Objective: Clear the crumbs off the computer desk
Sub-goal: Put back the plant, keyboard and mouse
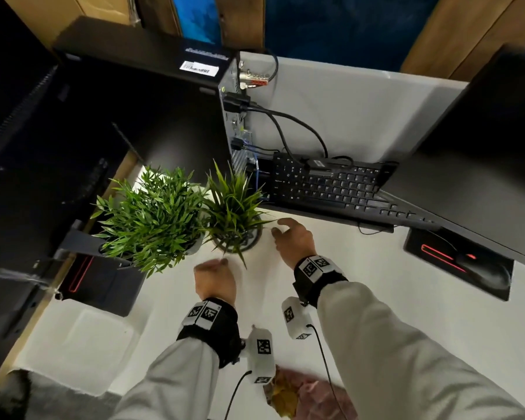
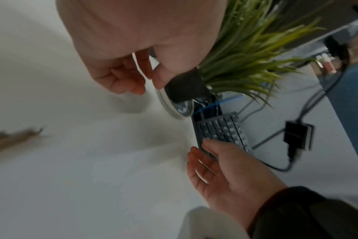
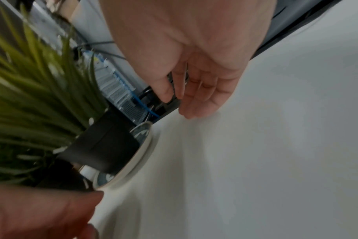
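Head view: a person leans over a white surface [image 1: 376, 298] crowded with a keyboard [image 1: 325, 184], a computer tower [image 1: 152, 116] and two potted plants, both hands out in front. The left hand [image 1: 214, 281] hovers just short of the nearer plant [image 1: 234, 207], its grip curled loosely on nothing that can be seen. The right hand [image 1: 294, 237] reaches beside that plant's saucer [image 1: 249, 242], fingers relaxed and spread, holding nothing. No crumbs can be made out on the white top from here; a crumpled snack wrapper [image 1: 297, 392] lies at the near edge, under the wrists.

Left wrist view: the left hand's fingers [image 2: 121, 80] are bent inward close to the saucer's rim [image 2: 168, 103], empty as far as the blur allows. The right hand [image 2: 221, 174] shows an open palm near the keyboard's end. A brown smear [image 2: 12, 139] at the frame's edge may be the wrapper or debris; it is too blurred to tell.

Right wrist view: the right hand's fingers [image 3: 196, 103] hang straight over bare surface beside the saucer [image 3: 133, 160].

The clearing appears barely under way: neither hand holds a cloth or gathered crumbs, and the stretch around the plant and the wrapper remain to be dealt with.
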